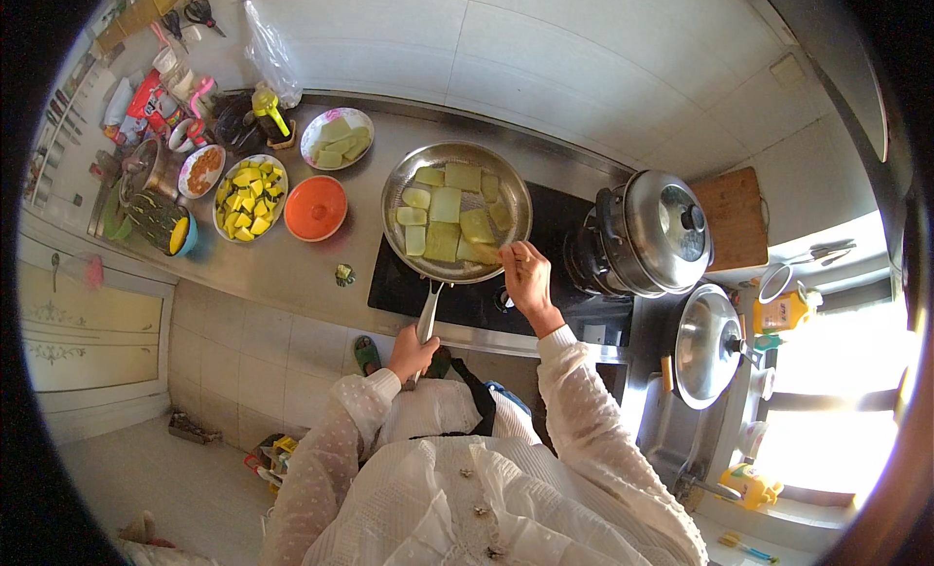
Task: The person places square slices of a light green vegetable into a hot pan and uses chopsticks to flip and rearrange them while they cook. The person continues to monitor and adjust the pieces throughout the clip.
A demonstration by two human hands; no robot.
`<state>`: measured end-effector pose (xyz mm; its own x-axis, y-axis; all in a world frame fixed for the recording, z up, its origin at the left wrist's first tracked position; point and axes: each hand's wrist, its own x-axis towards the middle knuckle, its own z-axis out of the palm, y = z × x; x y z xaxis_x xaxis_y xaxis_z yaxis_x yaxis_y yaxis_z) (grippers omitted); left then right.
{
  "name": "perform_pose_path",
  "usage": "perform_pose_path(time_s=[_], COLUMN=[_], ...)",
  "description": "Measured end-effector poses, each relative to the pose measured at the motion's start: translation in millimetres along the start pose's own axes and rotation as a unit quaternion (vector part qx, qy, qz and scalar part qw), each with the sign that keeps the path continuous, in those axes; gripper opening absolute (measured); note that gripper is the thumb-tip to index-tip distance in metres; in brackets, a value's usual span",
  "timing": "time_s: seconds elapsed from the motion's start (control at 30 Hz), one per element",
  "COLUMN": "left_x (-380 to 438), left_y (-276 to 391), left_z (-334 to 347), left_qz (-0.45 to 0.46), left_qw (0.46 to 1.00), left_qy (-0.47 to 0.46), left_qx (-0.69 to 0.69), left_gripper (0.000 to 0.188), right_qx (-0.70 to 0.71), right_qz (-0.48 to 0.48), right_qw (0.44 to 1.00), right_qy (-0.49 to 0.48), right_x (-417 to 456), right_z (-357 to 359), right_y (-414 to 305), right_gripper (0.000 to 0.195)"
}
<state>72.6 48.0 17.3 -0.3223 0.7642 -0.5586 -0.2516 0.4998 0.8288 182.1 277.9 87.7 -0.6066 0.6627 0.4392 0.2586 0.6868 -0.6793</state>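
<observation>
A steel frying pan (458,212) sits over the black cooktop, with pale green vegetable slices (445,204) spread flat across its base. My left hand (414,353) is closed around the pan's long metal handle. At the pan's lower right rim, my right hand (527,278) has its fingertips pinched together beside a slice; whether they grip it cannot be told. Left of the pan, a flowered bowl (337,139) holds more pale green slices. Nearby are an orange bowl (316,208) and a plate (250,199) of cut yellow squash.
A lidded steel pot (667,234) stands on the right, in front of a wooden cutting board (730,219). Beyond the cooktop, a wok with a steel lid (706,347) is by the sink. A squash (157,223) in a blue bowl and bottles crowd the left end.
</observation>
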Motion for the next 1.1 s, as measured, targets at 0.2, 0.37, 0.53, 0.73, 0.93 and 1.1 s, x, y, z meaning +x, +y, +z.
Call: perform_pose_path(time_s=[0.2,0.37,0.53,0.73,0.93,1.1], left_x=[0.0,0.4,2.3,1.3,-0.5,2.9], left_y=[2.0,2.1,-3.5,-0.3,4.4,-6.1], left_z=[-1.1,-1.0,-2.2,-1.6,-1.3,-1.1], left_qz=[-0.005,0.007,0.021,0.011,-0.002,0.014], left_qw=[1.000,1.000,0.999,1.000,1.000,1.000], left_qy=[0.002,-0.002,-0.007,-0.003,0.006,0.010], left_qx=[0.010,0.020,0.022,0.015,0.011,0.021], left_gripper=[0.014,0.014,0.015,0.015,0.015,0.016], right_qx=[-0.004,-0.023,0.001,-0.011,-0.024,-0.034], right_qz=[0.007,-0.041,-0.071,-0.076,-0.101,-0.113], right_qw=[1.000,0.998,0.995,0.993,0.990,0.989], right_qy=[-0.013,-0.037,-0.076,-0.091,-0.091,-0.092], right_x=[11.4,10.1,-3.8,-2.9,-4.0,-7.2], right_z=[1.8,-4.5,-18.2,-26.1,-17.6,-12.8], right_y=[3.2,-4.1,-12.9,-9.8,-3.2,-0.7], right_gripper=[0.008,0.007,0.008,0.008,0.006,0.007])
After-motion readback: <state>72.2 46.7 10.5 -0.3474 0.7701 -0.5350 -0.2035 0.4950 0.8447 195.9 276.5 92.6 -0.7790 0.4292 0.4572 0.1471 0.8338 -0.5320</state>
